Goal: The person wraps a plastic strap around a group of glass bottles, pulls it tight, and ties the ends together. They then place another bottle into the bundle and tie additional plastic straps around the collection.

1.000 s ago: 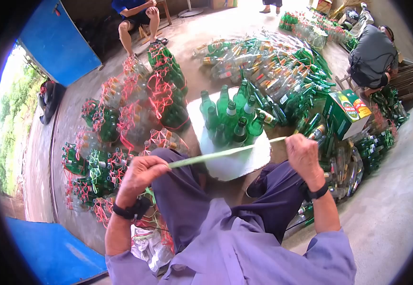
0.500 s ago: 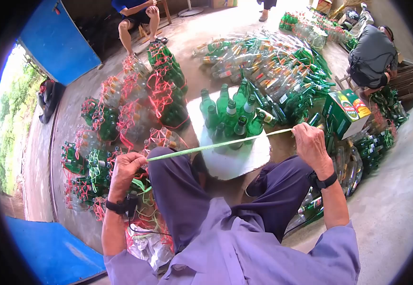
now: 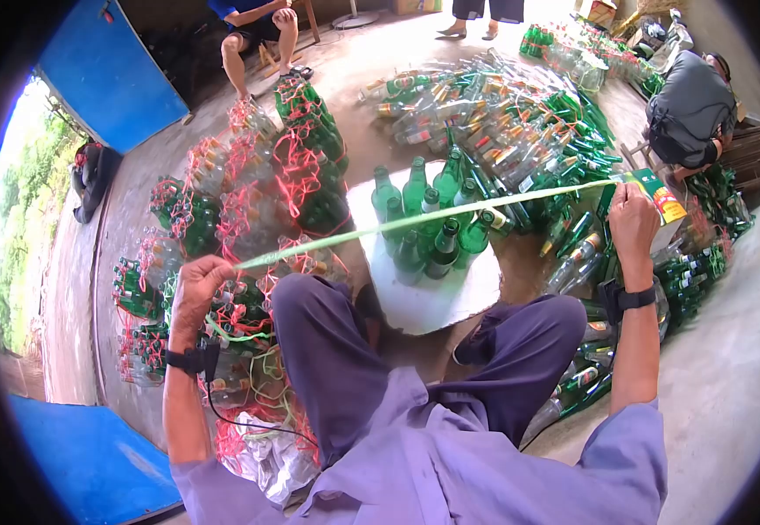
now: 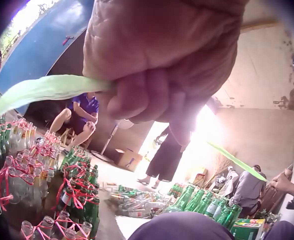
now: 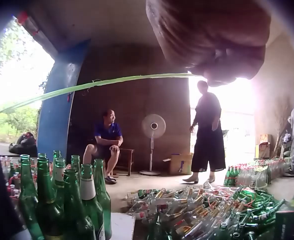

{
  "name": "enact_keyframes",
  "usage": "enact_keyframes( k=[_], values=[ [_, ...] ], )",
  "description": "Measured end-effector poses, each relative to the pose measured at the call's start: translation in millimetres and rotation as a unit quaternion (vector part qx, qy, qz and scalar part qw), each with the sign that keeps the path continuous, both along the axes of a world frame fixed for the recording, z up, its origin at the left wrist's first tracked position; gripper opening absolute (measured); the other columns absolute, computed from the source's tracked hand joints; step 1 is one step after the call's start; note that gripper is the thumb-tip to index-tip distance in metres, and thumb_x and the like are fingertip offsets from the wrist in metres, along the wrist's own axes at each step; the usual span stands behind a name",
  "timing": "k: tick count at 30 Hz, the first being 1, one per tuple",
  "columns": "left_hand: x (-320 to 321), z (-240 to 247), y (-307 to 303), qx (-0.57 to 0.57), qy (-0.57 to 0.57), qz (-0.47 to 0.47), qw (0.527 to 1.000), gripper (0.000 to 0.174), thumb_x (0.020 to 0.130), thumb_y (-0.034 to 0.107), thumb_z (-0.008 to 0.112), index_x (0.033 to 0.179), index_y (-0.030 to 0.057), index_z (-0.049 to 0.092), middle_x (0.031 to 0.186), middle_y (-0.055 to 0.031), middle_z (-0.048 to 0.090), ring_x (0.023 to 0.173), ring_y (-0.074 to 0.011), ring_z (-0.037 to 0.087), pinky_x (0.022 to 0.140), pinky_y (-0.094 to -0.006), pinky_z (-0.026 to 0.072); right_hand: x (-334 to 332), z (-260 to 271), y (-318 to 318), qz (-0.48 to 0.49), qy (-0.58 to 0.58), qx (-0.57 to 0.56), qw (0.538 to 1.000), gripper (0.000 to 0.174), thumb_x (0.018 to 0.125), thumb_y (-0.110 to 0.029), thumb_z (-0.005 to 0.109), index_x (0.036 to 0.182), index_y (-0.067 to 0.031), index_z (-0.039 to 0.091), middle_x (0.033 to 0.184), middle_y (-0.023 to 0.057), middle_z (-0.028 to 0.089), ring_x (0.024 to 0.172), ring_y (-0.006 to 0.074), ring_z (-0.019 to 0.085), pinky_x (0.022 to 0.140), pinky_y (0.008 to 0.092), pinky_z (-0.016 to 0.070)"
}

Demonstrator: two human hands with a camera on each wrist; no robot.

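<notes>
A pale green plastic strip point(image 3: 432, 217) stretches taut between both hands, above the person's knees. The left hand point(image 3: 196, 284) pinches one end, out at the left; in the left wrist view its curled fingers point(image 4: 137, 95) grip the strip. At the right, higher up, the right hand point(image 3: 634, 223) holds the other end in a closed grip. Beneath the strip, several green glass bottles point(image 3: 415, 184) stand upright in a cluster on a white board point(image 3: 428, 306). The right wrist view has the strip running left from under the right hand point(image 5: 212, 37).
Bottle bundles tied with red strips point(image 3: 297, 188) crowd the left. Loose bottles point(image 3: 502, 114) lie piled beyond the board, with a green carton point(image 3: 660, 201) at right. A white crumpled sack point(image 3: 271, 459) sits by the left leg. Other people are nearby, one seated point(image 5: 108, 137), one standing point(image 5: 207, 130).
Both hands have moved apart, the left outward and the right outward and up, so a longer length of strip now spans between them. A person at the back has walked further into view.
</notes>
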State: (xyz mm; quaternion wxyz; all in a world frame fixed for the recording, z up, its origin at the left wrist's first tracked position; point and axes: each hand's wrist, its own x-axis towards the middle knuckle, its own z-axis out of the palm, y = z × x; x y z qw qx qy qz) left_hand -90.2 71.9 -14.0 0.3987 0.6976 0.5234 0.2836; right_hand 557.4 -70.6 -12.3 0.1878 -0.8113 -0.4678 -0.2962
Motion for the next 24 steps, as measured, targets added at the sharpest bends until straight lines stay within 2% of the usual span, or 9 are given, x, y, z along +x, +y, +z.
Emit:
enact_keyframes(
  k=[4,9,11,15,17,19,20,21,24],
  values=[
    [37.9,2.5,42.1,0.024,-0.147,0.104,0.983,0.018,0.099,0.024,0.062,0.088,0.0099,0.06,0.054,0.0123,0.037,0.042,0.0008,0.029,0.038,-0.0205,0.0186,2.1,9.8,27.4,-0.039,0.036,0.012,0.999,0.032,0.099,-0.028,0.051,0.083,-0.0029,0.063,0.077,0.0224,0.068,0.075,0.0421,0.067,0.066,0.0513,0.0522],
    [113.1,-8.7,103.3,-0.031,-0.327,0.204,0.922,0.02,0.097,0.021,0.062,0.083,0.0082,0.061,0.055,0.0071,0.043,0.039,-0.0037,0.036,0.035,-0.022,0.0227,18.1,-15.2,82.9,-0.042,0.117,0.082,0.989,0.034,0.095,-0.029,0.053,0.081,-0.0012,0.067,0.079,0.0243,0.068,0.077,0.0452,0.066,0.068,0.054,0.0519],
    [152.3,-19.8,110.2,-0.084,-0.227,0.232,0.942,0.019,0.096,0.02,0.061,0.079,0.0091,0.06,0.054,0.0059,0.046,0.039,-0.0049,0.041,0.034,-0.0217,0.0237,6.8,-35.3,100.7,-0.057,0.138,0.06,0.987,0.033,0.092,-0.03,0.054,0.081,-0.003,0.07,0.079,0.0242,0.068,0.077,0.044,0.068,0.069,0.0535,0.0535],
    [181.4,-103.2,118.1,-0.139,-0.052,0.087,0.985,0.024,0.09,0.014,0.062,0.068,0.0046,0.063,0.053,-0.0015,0.056,0.039,-0.0143,0.05,0.037,-0.0321,0.0387,-2.0,-117.3,115.2,-0.051,0.189,-0.128,0.972,0.033,0.087,-0.028,0.058,0.089,0.0035,0.067,0.089,0.0279,0.07,0.086,0.0426,0.071,0.079,0.0503,0.0574],
    [190.0,-135.2,109.7,-0.12,0.072,0.031,0.99,0.029,0.086,0.011,0.062,0.059,0.0001,0.065,0.052,-0.0081,0.061,0.044,-0.021,0.06,0.045,-0.0361,0.048,-30.2,-131.2,104.0,-0.027,0.226,-0.175,0.958,0.027,0.084,-0.022,0.059,0.088,0.0034,0.066,0.089,0.0284,0.07,0.085,0.0431,0.071,0.08,0.0499,0.0573],
    [178.6,-211.9,118.8,0.055,0.231,-0.097,0.966,0.032,0.084,0.011,0.06,0.055,-0.001,0.067,0.055,-0.0121,0.064,0.048,-0.0242,0.065,0.051,-0.0353,0.0524,-41.0,-164.7,97.2,-0.006,0.257,-0.214,0.942,0.029,0.082,-0.022,0.06,0.088,0.0046,0.068,0.091,0.0294,0.07,0.087,0.0446,0.07,0.082,0.0521,0.0561],
    [178.0,-229.1,116.1,-0.009,0.255,-0.123,0.959,0.029,0.085,0.014,0.062,0.059,0.0009,0.069,0.056,-0.0124,0.065,0.048,-0.0239,0.065,0.049,-0.0375,0.0523,-46.7,-175.9,93.4,0.004,0.276,-0.233,0.932,0.028,0.082,-0.022,0.061,0.087,0.0044,0.069,0.091,0.0298,0.07,0.088,0.0446,0.07,0.083,0.0521,0.056],
    [202.2,-178.6,86.6,-0.193,0.189,-0.013,0.963,0.029,0.086,0.015,0.065,0.06,0.002,0.069,0.056,-0.013,0.065,0.049,-0.0228,0.065,0.044,-0.0393,0.0491,-51.0,-185.1,88.9,0.014,0.295,-0.252,0.922,0.028,0.082,-0.022,0.062,0.087,0.0043,0.069,0.091,0.0302,0.069,0.089,0.0445,0.07,0.084,0.052,0.0559],
    [188.2,-230.3,71.0,-0.277,0.072,-0.02,0.958,0.033,0.087,0.015,0.061,0.058,0.0016,0.065,0.054,-0.0123,0.062,0.047,-0.0219,0.063,0.039,-0.0383,0.0436,-62.5,-200.5,72.4,0.074,0.295,-0.299,0.905,0.026,0.08,-0.021,0.064,0.085,0.0033,0.07,0.091,0.028,0.07,0.091,0.0435,0.069,0.085,0.0496,0.0545]
  ],
)
